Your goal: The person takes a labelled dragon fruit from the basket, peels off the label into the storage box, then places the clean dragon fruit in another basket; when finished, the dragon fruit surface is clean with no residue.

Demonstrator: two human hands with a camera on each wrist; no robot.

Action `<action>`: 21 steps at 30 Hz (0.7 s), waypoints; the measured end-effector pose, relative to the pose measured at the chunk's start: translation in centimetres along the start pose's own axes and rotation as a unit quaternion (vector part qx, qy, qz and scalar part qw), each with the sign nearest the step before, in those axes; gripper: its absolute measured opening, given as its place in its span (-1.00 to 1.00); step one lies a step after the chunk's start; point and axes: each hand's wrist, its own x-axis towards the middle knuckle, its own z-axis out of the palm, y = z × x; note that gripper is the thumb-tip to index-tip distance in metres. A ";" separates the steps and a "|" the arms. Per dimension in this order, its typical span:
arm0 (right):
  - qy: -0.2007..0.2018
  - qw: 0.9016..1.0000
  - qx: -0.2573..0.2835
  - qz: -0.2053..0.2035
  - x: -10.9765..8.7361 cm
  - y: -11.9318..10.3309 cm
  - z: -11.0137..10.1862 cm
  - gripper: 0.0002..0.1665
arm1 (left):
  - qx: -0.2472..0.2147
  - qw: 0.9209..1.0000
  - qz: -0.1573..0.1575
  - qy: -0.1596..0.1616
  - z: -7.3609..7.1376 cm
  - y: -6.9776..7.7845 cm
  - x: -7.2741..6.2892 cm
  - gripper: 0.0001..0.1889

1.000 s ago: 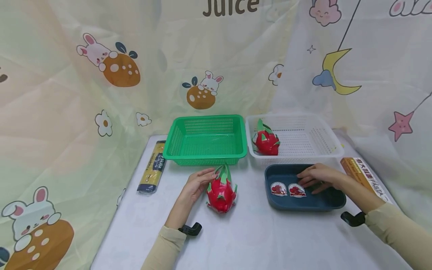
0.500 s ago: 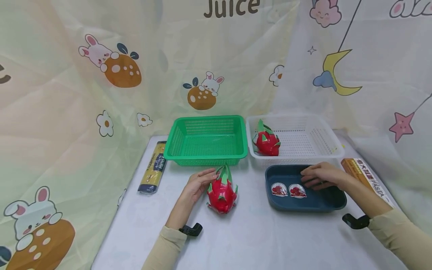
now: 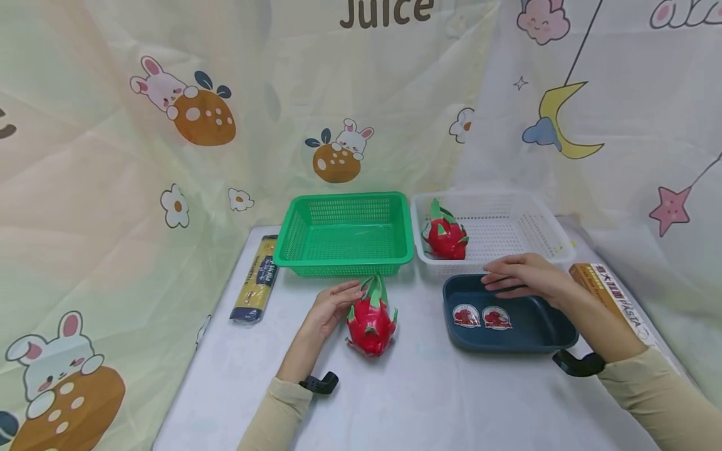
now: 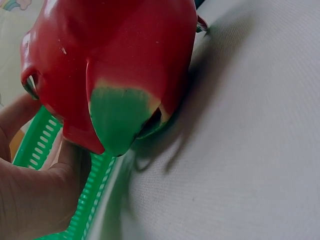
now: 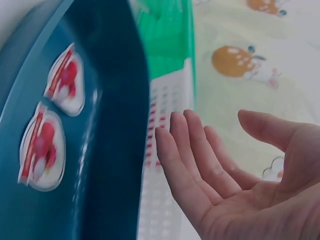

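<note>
A red dragon fruit [image 3: 370, 327] with green leaf tips lies on the white table. My left hand [image 3: 331, 308] rests at its left side, the loosely extended fingers touching it near the leaves; the fruit partly hides these fingers in the left wrist view. To the right is a dark blue tray [image 3: 541, 332] with two fruit stickers [image 3: 497, 318] lying in it. My right hand [image 3: 527, 275] hovers over the tray's far rim, holding nothing, its fingers spread in the right wrist view. Beyond it stands a white basket [image 3: 521, 225] holding another dragon fruit [image 3: 446, 238].
A green basket [image 3: 343, 250] stands at the back, left of the white one. At the table's left edge lies a yellow and dark blue pasta packet [image 3: 255, 279]. A pasta box [image 3: 612, 297] lies at the right edge. A printed cloth [image 3: 395, 94] hangs behind.
My right hand has risen from inside the blue tray and moved away from me toward the white basket. The left hand and the dragon fruit beside it stay put.
</note>
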 end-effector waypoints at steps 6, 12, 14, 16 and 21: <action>-0.007 0.999 0.035 -0.017 0.4 -1.6 2.2 -0.35 | 0.001 1.000 0.004 0.002 -0.1 0.1 -0.1 -0.47; -0.016 0.998 0.065 -0.016 1.2 -2.5 4.5 -0.36 | 0.003 1.000 0.004 -0.002 -0.2 0.0 0.0 -0.45; -0.022 0.997 0.072 -0.020 1.6 -2.7 5.2 -0.35 | 0.002 1.000 0.004 -0.002 -0.3 0.0 0.0 -0.46; -0.029 0.996 0.079 -0.024 2.0 -2.8 5.9 -0.35 | 0.004 1.000 0.005 -0.003 -0.2 0.1 -0.1 -0.46; -0.039 0.995 0.093 -0.023 3.1 -2.3 7.6 -0.41 | 0.008 1.000 0.008 0.000 -0.1 0.0 -0.2 -0.48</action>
